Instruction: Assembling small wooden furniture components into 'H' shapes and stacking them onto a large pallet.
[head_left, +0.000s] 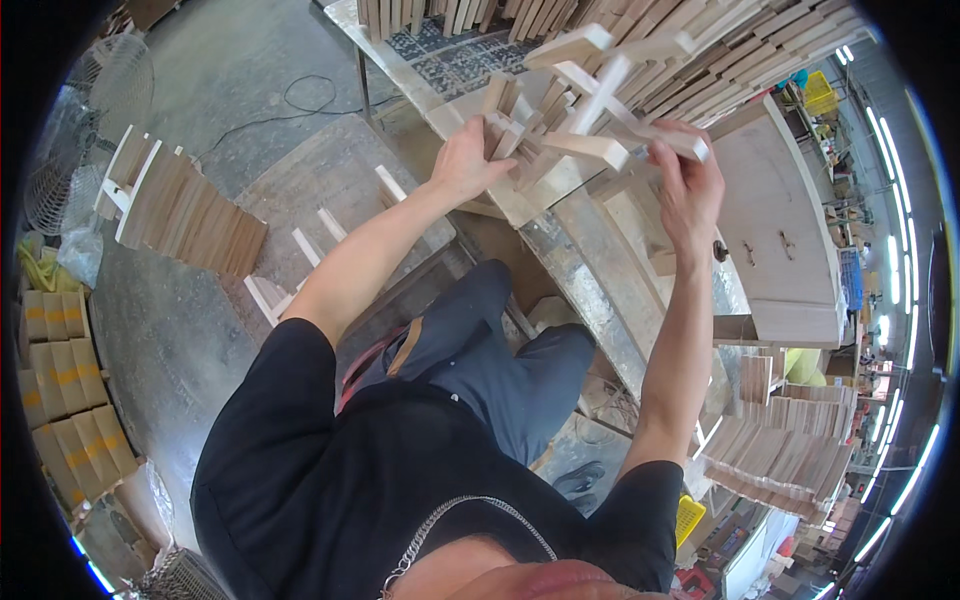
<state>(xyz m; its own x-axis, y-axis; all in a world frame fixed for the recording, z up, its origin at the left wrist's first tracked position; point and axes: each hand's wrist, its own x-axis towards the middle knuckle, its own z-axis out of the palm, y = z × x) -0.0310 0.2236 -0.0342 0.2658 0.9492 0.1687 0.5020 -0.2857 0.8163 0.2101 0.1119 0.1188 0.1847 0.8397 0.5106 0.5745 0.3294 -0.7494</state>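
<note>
Over the bench, my right hand (pixel 690 185) pinches the end of a pale wooden bar, part of a frame of crossed wooden bars (pixel 603 95). The frame is tilted and slightly blurred. Farther left, my left hand (pixel 468 160) is closed round a wooden piece (pixel 505 132) with its thumb on the near side; its other fingers are partly hidden. Another pale bar end (pixel 590 150) juts toward me between the hands. Whether the left hand's piece is joined to the frame I cannot tell.
Behind the hands, stacked wooden strips (pixel 740 60) fill the bench's far side. A pale wooden cabinet (pixel 785 240) stands at right. Wooden board stacks lie on the floor at left (pixel 190 210) and at lower right (pixel 785 440). Brown cartons (pixel 70 400) line the left edge.
</note>
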